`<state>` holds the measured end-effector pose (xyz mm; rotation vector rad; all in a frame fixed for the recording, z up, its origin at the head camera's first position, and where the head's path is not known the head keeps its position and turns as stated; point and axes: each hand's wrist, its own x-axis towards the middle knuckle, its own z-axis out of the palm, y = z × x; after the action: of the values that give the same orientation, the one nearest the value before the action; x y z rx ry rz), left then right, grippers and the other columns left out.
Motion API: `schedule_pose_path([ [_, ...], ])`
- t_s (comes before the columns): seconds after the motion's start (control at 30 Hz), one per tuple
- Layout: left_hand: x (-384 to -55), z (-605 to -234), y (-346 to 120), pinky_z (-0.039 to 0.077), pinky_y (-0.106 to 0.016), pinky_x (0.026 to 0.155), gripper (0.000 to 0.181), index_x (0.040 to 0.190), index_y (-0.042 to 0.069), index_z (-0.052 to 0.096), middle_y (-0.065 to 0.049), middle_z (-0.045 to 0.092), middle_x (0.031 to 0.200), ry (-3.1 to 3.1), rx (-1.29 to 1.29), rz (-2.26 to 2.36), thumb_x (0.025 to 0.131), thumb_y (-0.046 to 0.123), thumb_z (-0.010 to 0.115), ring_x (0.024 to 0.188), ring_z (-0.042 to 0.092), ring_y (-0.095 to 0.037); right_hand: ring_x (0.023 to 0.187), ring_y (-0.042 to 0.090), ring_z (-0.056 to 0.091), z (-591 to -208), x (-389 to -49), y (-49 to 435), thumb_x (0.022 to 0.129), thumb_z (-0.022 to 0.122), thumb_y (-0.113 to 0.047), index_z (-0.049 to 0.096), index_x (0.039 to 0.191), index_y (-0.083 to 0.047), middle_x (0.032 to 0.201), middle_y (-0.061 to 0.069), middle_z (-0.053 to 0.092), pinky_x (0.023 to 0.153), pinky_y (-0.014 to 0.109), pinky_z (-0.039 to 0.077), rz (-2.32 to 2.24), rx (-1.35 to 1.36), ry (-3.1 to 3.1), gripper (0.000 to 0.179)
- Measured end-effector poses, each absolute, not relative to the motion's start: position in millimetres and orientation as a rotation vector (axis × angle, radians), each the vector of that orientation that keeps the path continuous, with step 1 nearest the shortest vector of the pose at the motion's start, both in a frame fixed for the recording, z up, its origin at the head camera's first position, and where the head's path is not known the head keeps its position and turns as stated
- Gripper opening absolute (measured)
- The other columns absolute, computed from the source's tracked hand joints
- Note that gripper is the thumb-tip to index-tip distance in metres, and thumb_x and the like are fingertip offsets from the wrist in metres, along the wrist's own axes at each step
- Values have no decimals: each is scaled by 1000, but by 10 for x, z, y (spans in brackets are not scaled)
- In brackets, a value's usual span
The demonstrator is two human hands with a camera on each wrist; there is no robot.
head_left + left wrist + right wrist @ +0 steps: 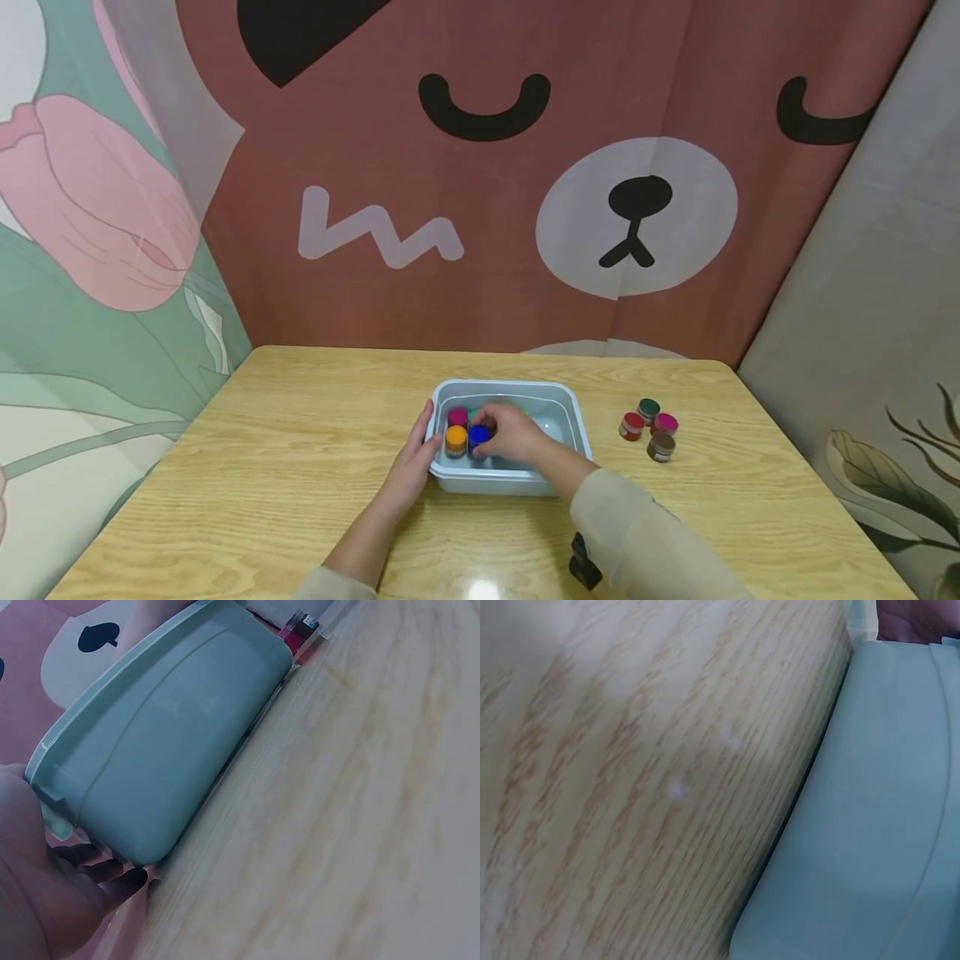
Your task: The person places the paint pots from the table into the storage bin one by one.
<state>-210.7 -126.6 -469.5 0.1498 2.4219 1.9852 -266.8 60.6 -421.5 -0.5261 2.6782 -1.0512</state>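
A light blue plastic basin [510,475] stands on the table. My left hand [411,467] holds its left side, thumb at the rim and fingers along the outer wall, as the left wrist view shows of the basin [172,735]. Inside, my right hand [510,433] pinches a small paint jar with a blue lid [478,438]. Beside it in the basin's left part sit an orange-lidded jar [455,442] and a magenta-lidded jar [457,417]. A green lid [473,413] behind them is mostly hidden by my right hand. The right wrist view shows only the basin's outer wall [870,825], the table and part of my left hand.
To the right of the basin, a cluster of jars stands on the wooden table [300,433]: red [632,426], dark green [648,409], pink [666,423] and brown [662,447]. A curtain with a bear print [495,300] hangs behind the table's far edge.
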Motion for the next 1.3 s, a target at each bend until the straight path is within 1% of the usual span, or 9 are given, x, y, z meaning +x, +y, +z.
schedule_pose_path([
  [0.2,-2112,-4698,-1273,10,-65,119,60,158,22,18,-13,16,164,2421,161,1989,103,22,41,151,13,-40,86,15,58,-4224,-2680,593,72,87,-13,66,98,-12,92,2,65,88,39,53,-963,-530,2717,34],
  [0.4,-2105,-4692,-1271,10,-66,119,60,158,20,18,-15,16,164,2425,179,1998,103,22,41,150,13,-42,89,17,58,-4225,-2670,580,72,86,-13,66,99,-12,95,4,65,90,42,53,-908,-540,2753,34],
  [0.7,-2089,-4682,-1271,10,-64,120,60,158,20,19,-15,16,164,2405,182,2010,103,23,42,151,12,-40,94,21,60,-4215,-2646,578,74,85,-12,66,101,-13,100,6,65,93,45,51,-942,-492,2743,33],
  [0.97,-2110,-4699,-1263,9,-64,119,60,158,21,18,-13,15,165,2403,174,2010,103,23,41,151,12,-40,96,22,59,-4177,-2660,665,79,82,-16,65,113,-12,107,8,66,92,45,52,-1091,-430,2663,39],
  [1.13,-2113,-4700,-1263,9,-64,120,60,158,20,18,-13,14,165,2405,178,2007,103,23,41,151,11,-40,104,23,60,-4143,-2649,738,82,79,-23,63,119,-13,115,7,66,93,45,52,-1171,-410,2634,41],
  [1.2,-2111,-4702,-1265,8,-63,120,59,158,21,18,-11,14,165,2398,165,2010,103,23,41,152,10,-39,104,23,61,-4118,-2636,773,83,78,-23,63,120,-13,118,7,66,90,42,54,-1202,-415,2631,42],
  [1.3,-2107,-4701,-1265,8,-63,120,59,158,20,19,-12,14,165,2401,166,2011,103,22,41,152,10,-39,97,21,61,-4067,-2613,838,83,77,-21,64,121,-10,118,11,65,81,35,55,-1264,-436,2632,41],
])
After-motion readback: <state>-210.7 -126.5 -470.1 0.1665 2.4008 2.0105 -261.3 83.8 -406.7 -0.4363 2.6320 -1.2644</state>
